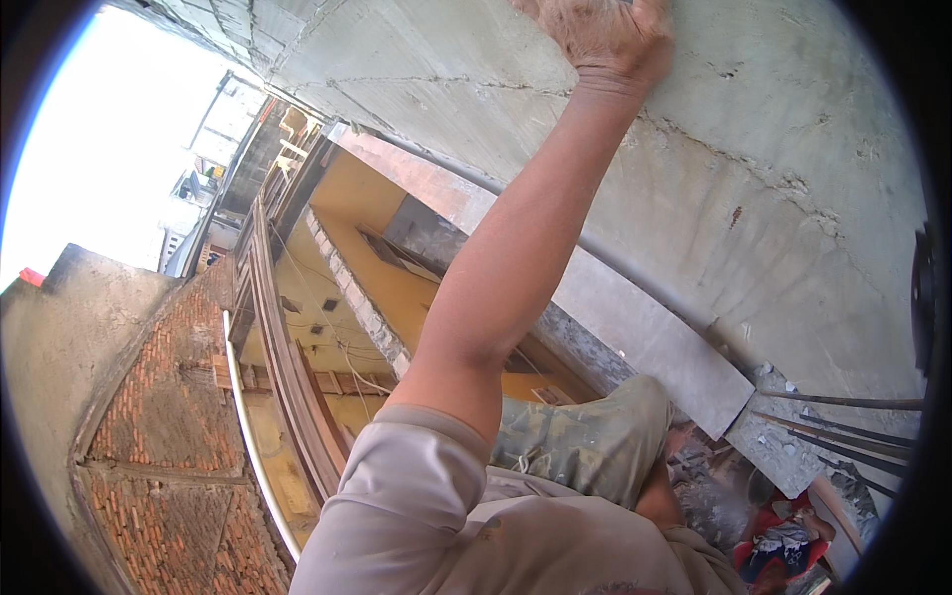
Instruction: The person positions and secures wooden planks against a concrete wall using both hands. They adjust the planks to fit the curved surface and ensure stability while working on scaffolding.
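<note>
My left arm stretches up across the view, and my left hand [610, 38] is at the top edge, in front of a grey plastered wall [754, 218]. The fingers look bent, and the frame edge cuts most of them off. A small dark bit shows between them, too little to name. Only a short piece of my right arm [659, 499] appears beside my knee; that hand does not show. My work trousers [595, 436] are stained with pale smears.
A pale ledge [645, 332] runs along the wall's foot. Several metal rods [853, 426] jut in at the right above broken concrete. Below is what looks like a person in red and dark blue [778, 545]. Left, long wooden beams [283, 347], a white pipe [253, 446] and brickwork [178, 397] drop away.
</note>
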The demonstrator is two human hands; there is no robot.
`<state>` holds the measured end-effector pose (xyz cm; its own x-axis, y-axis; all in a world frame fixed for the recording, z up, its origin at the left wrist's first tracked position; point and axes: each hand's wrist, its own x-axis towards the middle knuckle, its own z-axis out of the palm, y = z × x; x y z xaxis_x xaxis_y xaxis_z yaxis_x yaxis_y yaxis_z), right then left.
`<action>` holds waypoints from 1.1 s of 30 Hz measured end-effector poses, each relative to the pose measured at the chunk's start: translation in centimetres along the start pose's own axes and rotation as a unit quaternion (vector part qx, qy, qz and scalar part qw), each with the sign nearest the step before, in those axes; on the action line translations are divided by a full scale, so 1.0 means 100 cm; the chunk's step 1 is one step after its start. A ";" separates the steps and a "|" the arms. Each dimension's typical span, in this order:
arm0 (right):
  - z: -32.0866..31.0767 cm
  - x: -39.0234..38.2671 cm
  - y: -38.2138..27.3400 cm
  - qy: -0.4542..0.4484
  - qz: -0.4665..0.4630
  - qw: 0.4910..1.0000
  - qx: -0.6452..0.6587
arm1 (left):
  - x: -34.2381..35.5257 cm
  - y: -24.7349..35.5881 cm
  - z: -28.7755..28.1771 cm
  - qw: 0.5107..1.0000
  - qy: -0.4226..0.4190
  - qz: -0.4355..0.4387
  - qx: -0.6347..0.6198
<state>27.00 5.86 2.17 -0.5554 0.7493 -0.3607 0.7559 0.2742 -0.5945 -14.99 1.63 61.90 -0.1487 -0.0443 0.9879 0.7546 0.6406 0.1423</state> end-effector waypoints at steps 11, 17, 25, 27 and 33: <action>-0.017 0.010 0.011 -0.017 0.000 1.000 0.004 | 0.000 0.009 -0.002 0.999 0.005 -0.037 0.014; -0.023 0.013 0.014 -0.021 0.005 1.000 0.003 | -0.001 0.010 -0.002 0.999 0.015 -0.043 0.013; -0.021 0.004 0.019 -0.030 0.011 0.999 0.004 | -0.004 0.007 -0.010 0.998 -0.001 -0.039 0.045; -0.017 0.001 0.018 -0.033 0.011 0.999 0.006 | -0.004 0.005 -0.012 0.998 -0.006 -0.041 0.042; -0.015 0.011 -0.014 -0.023 0.063 0.996 0.051 | 0.021 -0.006 0.013 0.996 -0.070 -0.023 0.056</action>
<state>25.82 7.25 3.72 -0.4759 0.7447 -0.4679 0.7829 0.1162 -0.6113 -16.65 2.15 63.84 -0.2742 0.0265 0.9613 0.6705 0.7218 0.1714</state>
